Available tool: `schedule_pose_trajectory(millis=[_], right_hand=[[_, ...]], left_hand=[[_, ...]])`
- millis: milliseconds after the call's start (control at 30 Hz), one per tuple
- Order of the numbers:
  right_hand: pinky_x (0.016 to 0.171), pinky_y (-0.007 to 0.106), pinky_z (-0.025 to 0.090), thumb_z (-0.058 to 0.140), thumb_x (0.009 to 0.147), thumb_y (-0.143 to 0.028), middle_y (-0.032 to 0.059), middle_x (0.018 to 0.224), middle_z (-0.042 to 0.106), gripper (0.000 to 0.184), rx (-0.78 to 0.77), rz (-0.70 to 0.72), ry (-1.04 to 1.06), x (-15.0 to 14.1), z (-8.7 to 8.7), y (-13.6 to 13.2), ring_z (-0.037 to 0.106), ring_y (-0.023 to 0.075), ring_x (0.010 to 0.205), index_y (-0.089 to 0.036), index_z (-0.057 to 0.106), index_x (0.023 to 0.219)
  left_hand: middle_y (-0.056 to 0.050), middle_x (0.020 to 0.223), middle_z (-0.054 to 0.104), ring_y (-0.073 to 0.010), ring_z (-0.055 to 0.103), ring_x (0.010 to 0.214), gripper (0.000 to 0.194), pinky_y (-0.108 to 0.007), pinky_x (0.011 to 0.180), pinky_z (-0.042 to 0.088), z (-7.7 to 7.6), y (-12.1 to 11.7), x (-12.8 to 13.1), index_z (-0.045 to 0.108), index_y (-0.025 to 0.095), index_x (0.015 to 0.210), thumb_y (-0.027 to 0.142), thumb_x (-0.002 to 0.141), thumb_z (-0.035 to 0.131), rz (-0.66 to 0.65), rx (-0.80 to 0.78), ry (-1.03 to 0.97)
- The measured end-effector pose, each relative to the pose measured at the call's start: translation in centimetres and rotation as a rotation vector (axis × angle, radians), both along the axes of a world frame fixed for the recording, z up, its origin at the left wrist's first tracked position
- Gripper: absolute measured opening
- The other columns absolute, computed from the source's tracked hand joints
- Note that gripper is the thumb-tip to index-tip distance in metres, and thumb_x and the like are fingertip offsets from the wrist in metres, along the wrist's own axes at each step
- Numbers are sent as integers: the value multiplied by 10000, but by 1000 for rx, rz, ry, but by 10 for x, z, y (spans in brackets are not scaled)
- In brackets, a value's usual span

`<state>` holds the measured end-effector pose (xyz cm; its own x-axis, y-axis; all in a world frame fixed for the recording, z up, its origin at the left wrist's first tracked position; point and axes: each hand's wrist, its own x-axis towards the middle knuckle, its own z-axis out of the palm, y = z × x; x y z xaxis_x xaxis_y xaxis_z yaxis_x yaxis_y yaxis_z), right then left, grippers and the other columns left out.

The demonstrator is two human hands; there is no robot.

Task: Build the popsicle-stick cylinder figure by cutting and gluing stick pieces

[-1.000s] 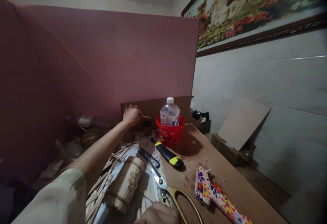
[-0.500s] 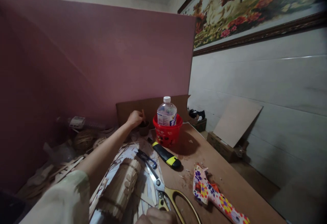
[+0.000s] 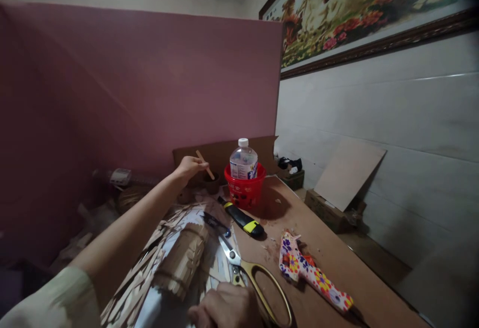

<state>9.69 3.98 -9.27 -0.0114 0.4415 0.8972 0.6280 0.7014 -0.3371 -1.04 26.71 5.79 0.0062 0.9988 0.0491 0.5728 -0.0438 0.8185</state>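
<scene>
My left hand [image 3: 191,166] pinches a thin wooden stick [image 3: 204,164] that slants down over a small dark pot [image 3: 211,185] at the back of the table. Whether the stick touches the pot's rim, I cannot tell. At the bottom edge my right hand [image 3: 228,306] is curled closed; what its fingers hold, if anything, is hidden. It is close by the gold-handled scissors [image 3: 232,258]. To its left lies a cylinder of wooden strips [image 3: 181,258] with a leaf-like pattern on its side.
A red bucket [image 3: 245,191] holds a clear plastic bottle [image 3: 243,159]. In front lie a black and yellow utility knife [image 3: 243,220], small dark snips [image 3: 216,224] and a flower-patterned glue gun [image 3: 310,273]. Loose wooden strips [image 3: 142,273] are strewn at left. Cardboard [image 3: 258,149] stands behind.
My left hand has drawn back a little to the left and up from the pot, and the stick now leans the other way. More of my right hand shows at the bottom.
</scene>
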Motion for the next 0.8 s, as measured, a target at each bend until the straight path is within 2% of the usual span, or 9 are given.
schedule_pose_trajectory(millis=[67,133,233,367,500,600,700,800], right_hand=[[452,318,157,256,973,-390,9,388,475,564,-92,66,-15,8,9,-5,423,115,382,-195,470,489],[468,294,188,304,962,-369,6,448,501,497,-197,118,-18,17,18,-10,459,115,431,-189,485,536],[477,250,241,371,943,-350,-2,492,517,438,-362,171,36,28,30,-13,476,107,462,-185,482,554],[466,219,299,355,946,-421,-10,489,536,445,-518,170,259,41,43,-8,489,115,454,-180,565,635],[482,209,349,330,948,-448,-5,514,572,449,-584,45,293,50,52,1,517,120,462,-178,582,692],[555,209,383,291,963,-410,27,634,646,443,-627,-72,68,55,63,6,596,139,606,-179,596,740],[554,227,373,375,937,-393,33,668,667,382,-664,-81,-76,62,78,7,603,159,632,-193,619,720],[567,261,373,479,888,-328,49,674,678,288,-704,-79,-240,72,91,-3,610,190,636,-193,645,696]], left_hand=[[-84,1128,604,-201,614,926,311,-402,770,529,7,-23,-1,564,155,1143,312,874,559,-21,-9,-100],[-56,963,636,-150,617,765,238,-321,658,528,11,-49,-2,599,131,1030,305,871,565,-45,-11,-204],[-18,663,582,-75,506,506,204,-215,477,409,14,-91,-3,626,80,783,283,794,644,-84,8,-362],[-16,590,561,-72,469,478,266,-210,465,364,9,-147,-2,635,84,693,329,650,728,-121,38,-495],[0,485,526,-75,416,432,280,-201,419,269,-10,-198,3,619,111,609,375,637,706,-127,73,-487],[23,446,495,-75,384,422,263,-203,425,256,-31,-226,12,597,132,556,360,648,689,-144,92,-428],[18,492,516,-92,405,463,203,-213,451,281,-55,-240,20,618,138,570,321,645,667,-177,109,-378],[21,520,514,-110,424,504,166,-223,479,292,-75,-244,21,652,148,630,306,679,639,-176,146,-340]])
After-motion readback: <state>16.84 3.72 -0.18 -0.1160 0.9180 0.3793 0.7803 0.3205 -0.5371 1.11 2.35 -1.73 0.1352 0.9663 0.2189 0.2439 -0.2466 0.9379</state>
